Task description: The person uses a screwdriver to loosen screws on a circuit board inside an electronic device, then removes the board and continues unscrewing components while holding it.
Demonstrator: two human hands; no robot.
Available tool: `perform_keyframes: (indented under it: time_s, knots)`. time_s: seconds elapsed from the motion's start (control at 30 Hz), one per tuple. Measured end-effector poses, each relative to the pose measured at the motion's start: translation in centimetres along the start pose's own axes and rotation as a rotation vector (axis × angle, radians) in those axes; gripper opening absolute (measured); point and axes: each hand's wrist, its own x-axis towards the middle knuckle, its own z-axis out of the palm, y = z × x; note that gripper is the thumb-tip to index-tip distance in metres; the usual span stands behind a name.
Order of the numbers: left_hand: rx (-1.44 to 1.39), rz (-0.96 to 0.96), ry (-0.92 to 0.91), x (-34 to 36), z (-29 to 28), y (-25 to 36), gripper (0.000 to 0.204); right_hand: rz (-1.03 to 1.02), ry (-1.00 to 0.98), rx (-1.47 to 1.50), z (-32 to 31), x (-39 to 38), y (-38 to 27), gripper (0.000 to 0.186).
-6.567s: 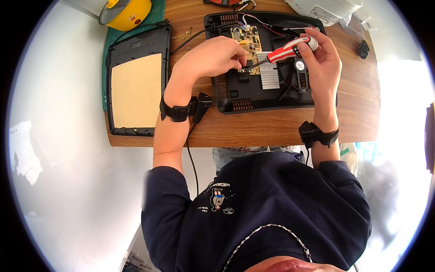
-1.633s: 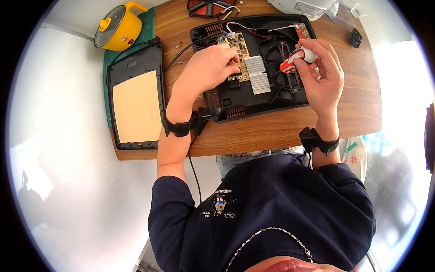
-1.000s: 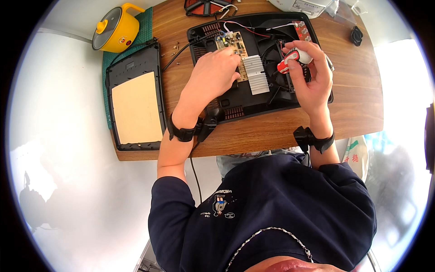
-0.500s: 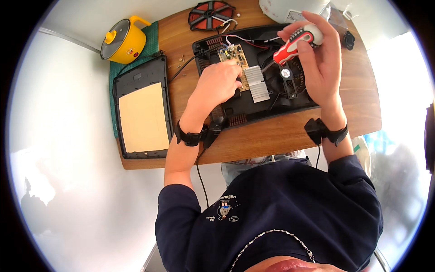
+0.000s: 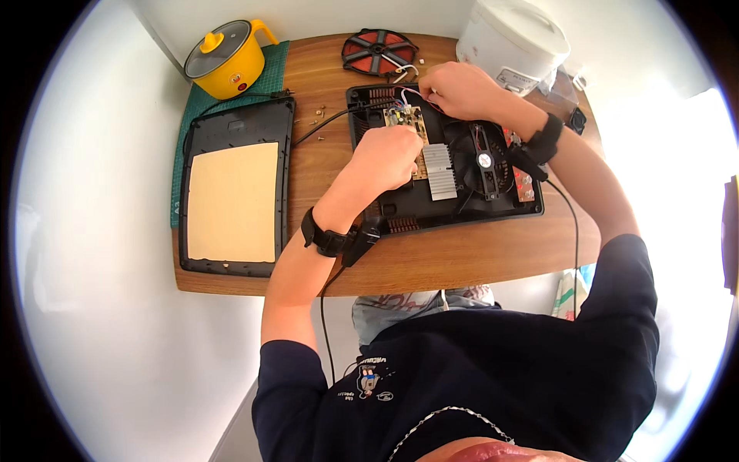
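Note:
My left hand (image 5: 385, 158) is curled over the tan circuit board (image 5: 419, 123) inside an open black appliance housing (image 5: 489, 212); its fingertips are hidden, so whatever they grip cannot be told. A silver finned heat sink (image 5: 440, 169) lies just right of it, then a black fan (image 5: 469, 162) and a red button board (image 5: 525, 188). My right hand (image 5: 458, 91) is closed at the housing's back edge, beside thin red and white wires (image 5: 406, 96). I cannot make out the red and white screwdriver or what this hand holds.
A black cover with beige sheet (image 5: 231, 202) lies left on a green mat (image 5: 188, 123), beneath a yellow pot (image 5: 225, 69). Loose screws (image 5: 320, 115) lie on the wooden table (image 5: 431, 258). Behind are a red-black round part (image 5: 362, 51) and a white appliance (image 5: 508, 35).
My right hand has moved from above the fan to the housing's back, and the screwdriver has gone from view. My left hand stays over the board. The whole scene sits lower in the picture.

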Motion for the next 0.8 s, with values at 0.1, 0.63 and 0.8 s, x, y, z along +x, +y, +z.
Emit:
perform_keyframes:
  time_s: [0.1,0.63,0.8]
  knots:
    - [0.048,-0.033,-0.016,-0.1,-0.3,0.8,0.013,-0.035,0.021,-0.101,1.2,1.7,-0.3,0.011]
    - [0.249,-0.008,0.071,-0.4,1.2,1.9,0.013,0.145,-0.029,0.089,4.2,2.8,-0.1,0.020]
    - [0.240,0.011,0.084,-0.4,1.5,2.0,0.013,0.207,-0.052,0.130,4.4,3.1,0.5,0.020]
